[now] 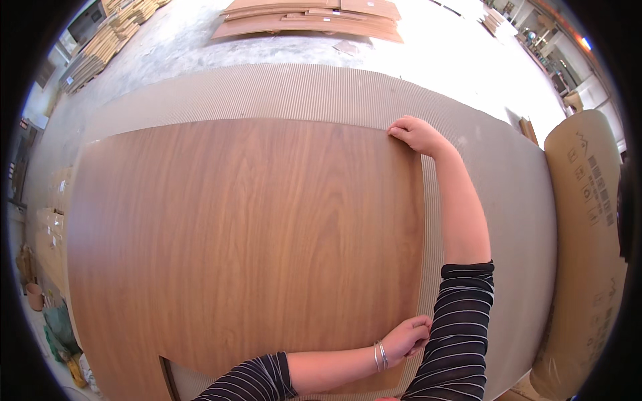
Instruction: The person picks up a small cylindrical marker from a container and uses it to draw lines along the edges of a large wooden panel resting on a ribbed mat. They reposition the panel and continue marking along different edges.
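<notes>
A large brown wood-grain panel (254, 227) lies flat on a ribbed sheet of corrugated cardboard (321, 93). My right hand (420, 136) is at its far right corner, with the fingers closed over the edge. Near me, my left hand (406, 339), with silver bangles at the wrist, has its fingers curled at the panel's right edge; my right sleeve lies close beside it. What the left fingertips touch is partly hidden. At the near left, a dark-edged cutout (165, 377) opens in the panel.
A tall brown cardboard roll (582, 260) with printing stands along the right side. Stacked wooden boards (307, 20) lie on the floor beyond. More stacked boards (110, 43) are at the far left, and a green bag (59, 327) sits at the near left.
</notes>
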`<state>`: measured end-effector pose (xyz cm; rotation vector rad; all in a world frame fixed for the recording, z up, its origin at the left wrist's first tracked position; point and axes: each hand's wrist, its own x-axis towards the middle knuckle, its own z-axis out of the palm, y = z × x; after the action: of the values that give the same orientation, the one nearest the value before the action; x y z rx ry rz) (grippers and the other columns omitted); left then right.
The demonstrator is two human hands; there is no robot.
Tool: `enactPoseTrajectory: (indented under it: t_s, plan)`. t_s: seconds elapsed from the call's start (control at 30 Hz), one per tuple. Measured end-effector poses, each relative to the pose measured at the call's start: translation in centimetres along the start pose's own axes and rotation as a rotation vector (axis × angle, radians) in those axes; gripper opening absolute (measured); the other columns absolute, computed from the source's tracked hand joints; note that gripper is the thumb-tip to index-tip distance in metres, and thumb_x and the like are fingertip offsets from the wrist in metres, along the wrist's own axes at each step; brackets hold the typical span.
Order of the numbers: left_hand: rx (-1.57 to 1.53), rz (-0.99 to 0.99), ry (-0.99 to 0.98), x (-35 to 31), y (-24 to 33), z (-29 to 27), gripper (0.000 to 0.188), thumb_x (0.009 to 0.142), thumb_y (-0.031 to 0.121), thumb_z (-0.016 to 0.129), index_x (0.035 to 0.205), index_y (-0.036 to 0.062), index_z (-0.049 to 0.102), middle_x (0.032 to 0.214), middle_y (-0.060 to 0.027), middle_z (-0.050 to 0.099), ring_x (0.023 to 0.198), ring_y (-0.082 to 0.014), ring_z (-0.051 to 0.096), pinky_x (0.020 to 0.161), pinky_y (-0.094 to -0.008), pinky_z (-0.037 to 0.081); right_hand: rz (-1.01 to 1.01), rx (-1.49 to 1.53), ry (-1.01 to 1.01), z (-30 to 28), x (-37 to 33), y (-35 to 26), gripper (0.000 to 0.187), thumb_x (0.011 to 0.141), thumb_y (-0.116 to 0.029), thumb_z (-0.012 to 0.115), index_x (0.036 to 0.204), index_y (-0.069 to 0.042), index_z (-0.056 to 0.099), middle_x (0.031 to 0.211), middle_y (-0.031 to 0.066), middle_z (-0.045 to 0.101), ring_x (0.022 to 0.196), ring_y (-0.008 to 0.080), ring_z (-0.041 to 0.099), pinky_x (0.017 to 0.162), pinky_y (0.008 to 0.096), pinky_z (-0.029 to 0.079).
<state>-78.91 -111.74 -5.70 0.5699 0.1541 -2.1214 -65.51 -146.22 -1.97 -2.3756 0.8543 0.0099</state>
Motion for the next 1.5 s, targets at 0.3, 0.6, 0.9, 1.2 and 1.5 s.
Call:
enactPoseTrajectory:
  t_s: [0.3,0.6,0.9,1.2,1.5]
  plan:
    - [-0.002,0.002,-0.021,0.2,-0.3,0.0,0.006,0.086,0.009,0.043,0.082,0.0125,0.046,0.055,0.0042,0.04,0.038,-0.0045,0.03,0.034,-0.0205,0.021,0.125,0.243,0.149,0.0,-0.4,1.9,0.022,0.091,-0.027,0.052,0.099,-0.009,0.06,0.089,0.004,0.058,0.087,0.0147,0.051,0.082,0.0326,0.042]
    - [0.017,0.011,0.021,1.0,-1.2,-0.3,0.011,0.091,0.014,0.043,0.095,0.0118,0.053,0.057,0.0046,0.043,0.038,-0.0033,0.031,0.034,-0.0199,0.022,0.123,0.043,0.003,0.4,0.9,-0.8,0.03,0.085,-0.029,0.059,0.099,-0.003,0.06,0.098,0.0134,0.063,0.092,0.0241,0.058,0.081,0.0369,0.044]
    - [0.048,0.025,0.015,0.6,-0.8,-0.5,0.006,0.089,0.014,0.046,0.087,0.0127,0.051,0.056,0.0049,0.041,0.038,-0.0028,0.031,0.033,-0.0192,0.021,0.114,0.042,-0.009,0.0,1.0,-0.3,0.028,0.082,-0.027,0.061,0.09,0.0,0.06,0.084,0.0108,0.061,0.079,0.0207,0.055,0.073,0.0345,0.044]
    - [0.033,0.019,-0.001,2.5,-2.3,-0.8,0.013,0.09,0.014,0.041,0.095,0.0148,0.053,0.062,0.0064,0.045,0.042,-0.0026,0.035,0.036,-0.0184,0.025,0.121,0.036,-0.057,0.8,2.1,-3.4,0.023,0.082,-0.025,0.06,0.084,-0.003,0.058,0.074,0.0018,0.052,0.073,0.012,0.045,0.067,0.0305,0.04]
    - [0.374,0.118,-0.083,2.7,-1.9,0.7,0.018,0.089,0.016,0.039,0.097,0.0186,0.054,0.056,0.0044,0.042,0.038,-0.0051,0.034,0.033,-0.0215,0.023,0.114,0.032,0.133,1.0,2.7,-1.2,0.026,0.079,-0.024,0.062,0.079,0.001,0.055,0.067,0.0077,0.052,0.062,0.0181,0.045,0.063,0.0333,0.042]
